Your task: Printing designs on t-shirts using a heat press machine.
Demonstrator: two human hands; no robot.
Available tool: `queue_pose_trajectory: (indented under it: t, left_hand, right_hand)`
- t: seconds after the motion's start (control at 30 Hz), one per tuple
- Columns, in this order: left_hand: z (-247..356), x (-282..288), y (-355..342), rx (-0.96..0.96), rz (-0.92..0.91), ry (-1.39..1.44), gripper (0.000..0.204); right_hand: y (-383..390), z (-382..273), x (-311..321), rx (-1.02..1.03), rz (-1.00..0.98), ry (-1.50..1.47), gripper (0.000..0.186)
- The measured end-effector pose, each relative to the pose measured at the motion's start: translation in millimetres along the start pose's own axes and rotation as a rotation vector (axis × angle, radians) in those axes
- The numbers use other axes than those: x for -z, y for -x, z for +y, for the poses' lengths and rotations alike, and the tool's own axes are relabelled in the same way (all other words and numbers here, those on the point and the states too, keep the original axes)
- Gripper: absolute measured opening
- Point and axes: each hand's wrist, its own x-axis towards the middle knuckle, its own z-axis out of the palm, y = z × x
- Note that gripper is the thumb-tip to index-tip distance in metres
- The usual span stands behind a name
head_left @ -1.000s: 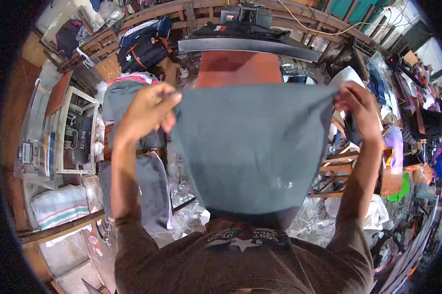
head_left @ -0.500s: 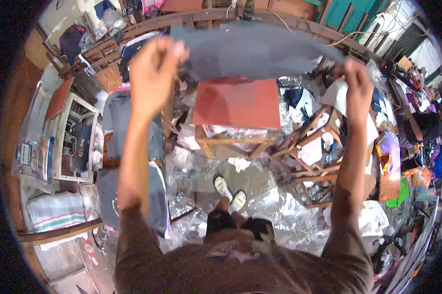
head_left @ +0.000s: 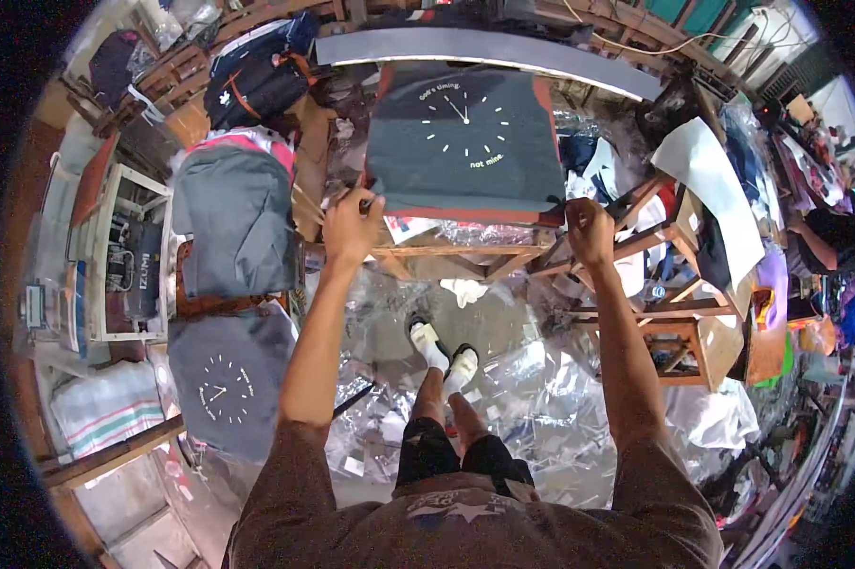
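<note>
A dark grey cloth [head_left: 418,156] with a white clock-face print and lettering lies spread over a red board [head_left: 545,100], whose edges show around it. My left hand [head_left: 352,226] is closed at the cloth's near left corner, fingers pinched on its edge. At the near right corner, my right hand [head_left: 589,230] is closed in the same way, with the cloth's edge reaching its fingers. The board rests on a wooden stand [head_left: 451,261].
Left of the stand lie a heap of grey cloth [head_left: 233,218] and another printed grey cloth [head_left: 228,384]. A long grey strip [head_left: 494,55] runs behind the board. Wooden frames [head_left: 679,256] stand at right. Clear plastic sheets [head_left: 541,408] litter the floor. A person [head_left: 826,242] is at far right.
The grey cloth came down from the air onto the red board and now lies flat, print showing. Both my hands moved lower and nearer, still at its edge.
</note>
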Motion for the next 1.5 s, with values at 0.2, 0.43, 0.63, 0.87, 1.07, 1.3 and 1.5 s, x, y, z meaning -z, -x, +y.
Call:
queue_pose_trajectory:
  t: [0.2,0.43,0.63,0.87,1.07,1.3,1.5]
  left_hand:
    - [-26.0,17.6,26.0,-0.277,-0.007,-0.054,0.017]
    - [-31.4,25.3,50.6,-0.284,-0.058,-0.102,0.015]
    - [-45.7,18.5,52.1,-0.262,-0.125,-0.197,0.013]
    - [-2.9,13.9,30.2,-0.272,0.17,-0.167,0.031]
    - [19.0,-52.6,-23.4,-0.381,-0.187,-0.504,0.08]
    - [9.6,-8.0,48.4,-0.376,0.04,-0.16,0.059]
    - [-21.8,-7.4,119.4,-0.251,-0.044,-0.082,0.055]
  right_hand:
    - [17.9,9.6,2.2,0.04,-0.022,0.166,0.013]
    - [46.4,17.7,-1.5,0.024,-0.102,0.2,0.012]
    - [53.8,29.5,-4.8,-0.107,-0.295,0.209,0.011]
    - [17.3,-42.1,4.4,-0.05,-0.021,0.217,0.028]
    - [-6.0,-28.9,-35.8,0.149,-0.263,0.502,0.061]
    - [-3.8,-51.6,91.5,0.227,0.031,0.361,0.061]
    - [-31.1,63.3,214.5,-0.203,0.162,0.829,0.091]
